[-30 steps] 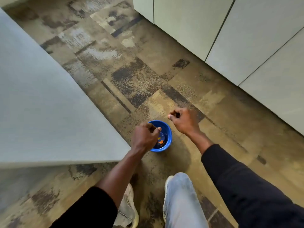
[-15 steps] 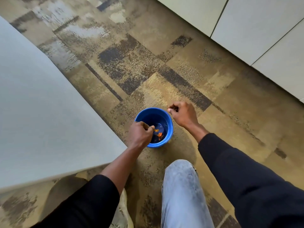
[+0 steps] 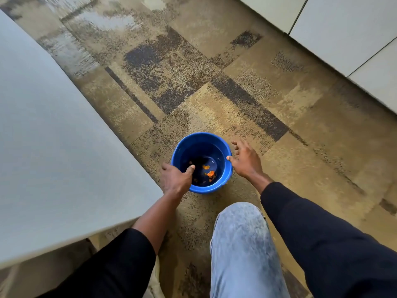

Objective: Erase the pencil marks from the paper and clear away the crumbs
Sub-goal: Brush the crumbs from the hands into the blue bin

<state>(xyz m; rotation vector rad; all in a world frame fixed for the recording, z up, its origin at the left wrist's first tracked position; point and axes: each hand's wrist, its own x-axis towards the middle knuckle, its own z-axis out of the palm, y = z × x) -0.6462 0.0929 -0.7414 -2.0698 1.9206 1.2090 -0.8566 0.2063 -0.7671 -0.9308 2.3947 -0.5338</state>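
A small blue bucket (image 3: 223, 147) stands on the carpet in front of my knee, with orange crumbs (image 3: 210, 173) and dark bits on its bottom. My left hand (image 3: 175, 179) is at the bucket's near-left rim, thumb inside and curled fingers outside, gripping the rim. My right hand (image 3: 247, 160) is open at the right rim with fingers spread, its thumb tip touching the rim. It holds nothing. No paper, pencil marks or eraser are in view.
A pale grey table top (image 3: 53, 147) fills the left side, its corner close to my left wrist. White cabinet fronts (image 3: 343, 29) run along the upper right. My jeans-clad knee (image 3: 240, 233) is just behind the bucket. Patterned carpet (image 3: 193, 82) lies beyond.
My right hand went from a closed fist above the bucket to open fingers at its rim. My left hand dropped from above the bucket onto the near rim. The view has come closer.
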